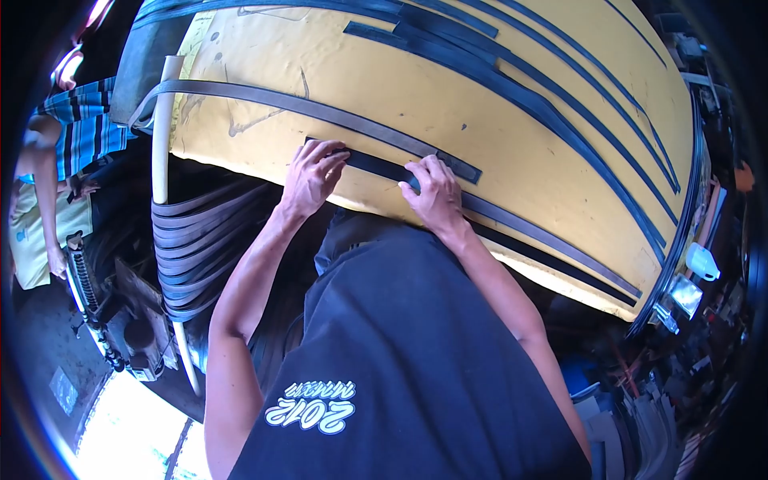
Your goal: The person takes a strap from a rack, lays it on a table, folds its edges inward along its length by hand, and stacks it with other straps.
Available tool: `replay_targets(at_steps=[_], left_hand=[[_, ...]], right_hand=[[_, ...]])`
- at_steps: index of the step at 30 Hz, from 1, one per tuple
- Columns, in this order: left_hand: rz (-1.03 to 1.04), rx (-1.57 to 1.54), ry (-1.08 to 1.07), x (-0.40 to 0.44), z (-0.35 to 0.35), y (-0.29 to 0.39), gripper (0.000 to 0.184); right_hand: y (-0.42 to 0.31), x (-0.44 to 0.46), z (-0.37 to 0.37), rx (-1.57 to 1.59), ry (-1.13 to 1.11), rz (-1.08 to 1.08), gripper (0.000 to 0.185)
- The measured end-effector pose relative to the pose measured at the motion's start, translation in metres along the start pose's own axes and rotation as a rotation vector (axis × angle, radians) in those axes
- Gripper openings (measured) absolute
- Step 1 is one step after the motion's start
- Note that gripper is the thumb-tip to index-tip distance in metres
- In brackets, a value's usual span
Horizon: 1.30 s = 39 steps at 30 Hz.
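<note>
Head camera view: a worker bends both hands over a black strip [372, 166] lying near the close edge of a yellow table [512, 160]. The left hand [308, 178] curls its fingers at the strip's far-left end; the right hand [436, 192] is bent over it farther along, beside the end of a grey strip [320, 114]. Whether either hand has a firm pinch cannot be told, as the fingers hide the contact. The black strip could skew or slide off the edge if the two hands pull unevenly, since it lies so close to the drop. The grey strip, running past a pale pole [162, 144] at the left, could be dragged askew should the right wrist catch it, while a loose hold could let the black strip's end curl or slip
</note>
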<state>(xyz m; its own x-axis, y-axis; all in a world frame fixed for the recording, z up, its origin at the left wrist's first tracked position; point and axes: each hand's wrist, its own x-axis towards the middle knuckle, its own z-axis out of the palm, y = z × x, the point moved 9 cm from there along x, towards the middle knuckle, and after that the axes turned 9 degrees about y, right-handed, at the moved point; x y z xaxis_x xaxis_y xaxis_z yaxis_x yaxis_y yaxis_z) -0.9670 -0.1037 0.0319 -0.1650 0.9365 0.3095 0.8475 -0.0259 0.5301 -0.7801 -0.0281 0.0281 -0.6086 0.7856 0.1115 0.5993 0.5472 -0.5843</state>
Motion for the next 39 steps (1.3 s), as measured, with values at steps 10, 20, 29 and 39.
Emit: replay_targets(at_steps=[10, 20, 29, 39], left_hand=[[0.05, 0.091, -0.152, 0.004, -0.004, 0.002, 0.02], [0.116, 0.049, -0.13, 0.003, 0.009, 0.017, 0.022], [0.143, 0.0, -0.145, 0.004, 0.022, 0.044, 0.023], [0.168, -0.012, -0.117, 0.003, 0.03, 0.047, 0.022]], right_hand=[[-0.017, 0.008, 0.014, 0.036, -0.017, -0.065, 0.027], [-0.012, 0.002, 0.006, 0.054, 0.012, -0.088, 0.031], [0.009, -0.013, -0.009, 0.064, 0.018, -0.046, 0.032], [0.01, -0.012, -0.01, 0.103, 0.002, -0.044, 0.031]])
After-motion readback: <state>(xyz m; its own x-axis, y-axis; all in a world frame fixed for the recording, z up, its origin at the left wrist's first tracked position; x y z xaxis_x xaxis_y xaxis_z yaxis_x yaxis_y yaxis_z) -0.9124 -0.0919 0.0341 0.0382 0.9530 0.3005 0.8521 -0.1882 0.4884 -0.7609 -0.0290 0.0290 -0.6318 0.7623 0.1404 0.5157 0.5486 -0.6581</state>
